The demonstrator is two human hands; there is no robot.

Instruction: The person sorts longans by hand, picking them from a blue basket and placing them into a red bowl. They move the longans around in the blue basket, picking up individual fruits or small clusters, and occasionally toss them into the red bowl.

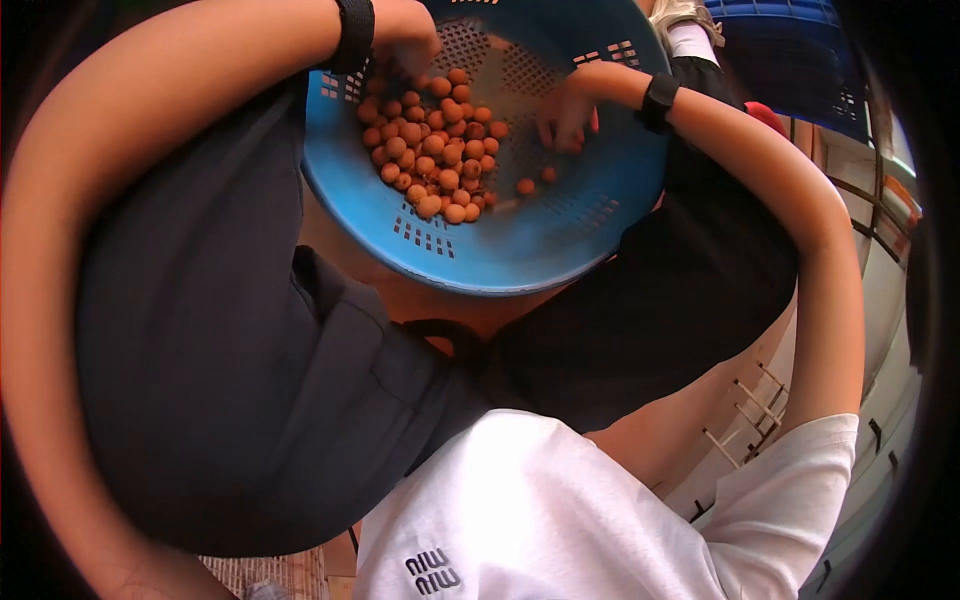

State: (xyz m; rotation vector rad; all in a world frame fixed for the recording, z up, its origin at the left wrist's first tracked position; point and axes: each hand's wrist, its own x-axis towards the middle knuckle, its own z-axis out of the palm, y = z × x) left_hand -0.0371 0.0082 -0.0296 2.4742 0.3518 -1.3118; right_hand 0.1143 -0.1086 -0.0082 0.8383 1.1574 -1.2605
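Note:
A heap of small round brown longans [440, 150] fills the left side of a blue plastic basket [400, 250] with slotted walls. At the far edge of the heap, my left hand [405, 45] reaches down with its fingers curled in; what they hold is hidden. My right hand [570, 112] hangs over the right part of the basket, its fingers bent downward and slightly apart. Two loose longans [526, 186] lie just below it, away from the heap. Dark bands circle both wrists.
The basket sits between my dark-trousered legs [220, 330]. Beyond it at the upper right are another person's foot [690, 38] and a dark blue crate [790, 60]. A small white rack [750, 415] stands on the right. Woven matting [265, 575] shows at the bottom left.

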